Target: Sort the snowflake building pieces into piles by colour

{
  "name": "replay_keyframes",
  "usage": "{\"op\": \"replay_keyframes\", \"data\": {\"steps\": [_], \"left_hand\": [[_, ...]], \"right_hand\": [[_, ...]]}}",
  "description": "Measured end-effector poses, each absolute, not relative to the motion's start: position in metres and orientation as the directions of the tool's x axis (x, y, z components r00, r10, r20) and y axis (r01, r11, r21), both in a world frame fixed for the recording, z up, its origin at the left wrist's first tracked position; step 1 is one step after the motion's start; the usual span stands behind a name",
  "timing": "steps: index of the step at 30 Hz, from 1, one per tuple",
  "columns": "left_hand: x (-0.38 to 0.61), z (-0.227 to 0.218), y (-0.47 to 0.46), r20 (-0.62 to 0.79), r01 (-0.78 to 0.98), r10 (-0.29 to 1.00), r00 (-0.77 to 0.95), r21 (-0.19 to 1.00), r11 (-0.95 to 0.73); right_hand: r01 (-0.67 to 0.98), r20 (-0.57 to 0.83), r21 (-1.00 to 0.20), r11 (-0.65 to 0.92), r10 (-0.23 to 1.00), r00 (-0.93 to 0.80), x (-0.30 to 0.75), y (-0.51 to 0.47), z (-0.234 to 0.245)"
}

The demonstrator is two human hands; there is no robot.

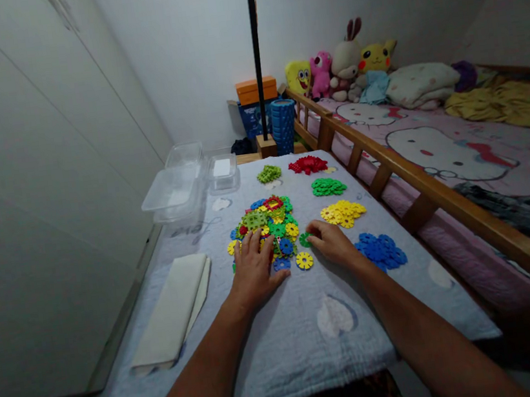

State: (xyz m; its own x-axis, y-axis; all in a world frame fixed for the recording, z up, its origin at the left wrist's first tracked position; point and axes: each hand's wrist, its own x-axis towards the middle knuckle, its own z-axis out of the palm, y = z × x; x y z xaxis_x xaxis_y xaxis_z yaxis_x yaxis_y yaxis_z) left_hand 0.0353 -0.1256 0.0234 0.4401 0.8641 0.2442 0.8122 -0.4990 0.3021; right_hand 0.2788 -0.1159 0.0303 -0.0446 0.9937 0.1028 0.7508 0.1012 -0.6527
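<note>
A mixed pile of coloured plastic snowflake pieces (268, 224) lies in the middle of a blue-grey cloth (306, 330). My left hand (253, 270) rests flat on the pile's near left edge, fingers spread. My right hand (332, 242) pinches a green piece (305, 240) at the pile's near right edge. A yellow piece (304, 260) lies between my hands. Sorted heaps lie to the right: blue (380, 250), yellow (344, 212), green (328, 186), red (308, 165), and light green (269, 173) at the back.
Clear plastic containers (180, 187) stand at the back left. A folded cream cloth (174, 308) lies at the left. A wooden bed rail (420, 188) runs along the right, with plush toys (345, 67) beyond. A black pole (257, 56) rises at the back.
</note>
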Motion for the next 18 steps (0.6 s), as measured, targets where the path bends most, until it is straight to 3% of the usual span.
{"op": "replay_keyframes", "data": {"steps": [5,9,14,18], "left_hand": [[0.034,0.021,-0.122,0.295,0.803,0.866,0.404,0.338,-0.490],[0.031,0.021,-0.120,0.338,0.807,0.856,0.391,0.321,-0.495],[0.026,0.019,-0.115,0.391,0.798,0.853,0.345,0.356,-0.486],[0.021,0.018,-0.108,0.416,0.789,0.874,0.252,0.435,-0.435]], "right_hand": [[0.699,0.117,-0.713,0.056,0.992,0.040,0.322,-0.086,0.050],[0.677,0.143,-0.728,-0.111,0.940,0.309,0.363,-0.048,0.059],[0.431,0.011,-0.849,-0.307,0.804,0.594,0.394,-0.008,0.056],[0.324,-0.035,-0.883,-0.341,0.735,0.678,0.399,0.013,0.053]]}}
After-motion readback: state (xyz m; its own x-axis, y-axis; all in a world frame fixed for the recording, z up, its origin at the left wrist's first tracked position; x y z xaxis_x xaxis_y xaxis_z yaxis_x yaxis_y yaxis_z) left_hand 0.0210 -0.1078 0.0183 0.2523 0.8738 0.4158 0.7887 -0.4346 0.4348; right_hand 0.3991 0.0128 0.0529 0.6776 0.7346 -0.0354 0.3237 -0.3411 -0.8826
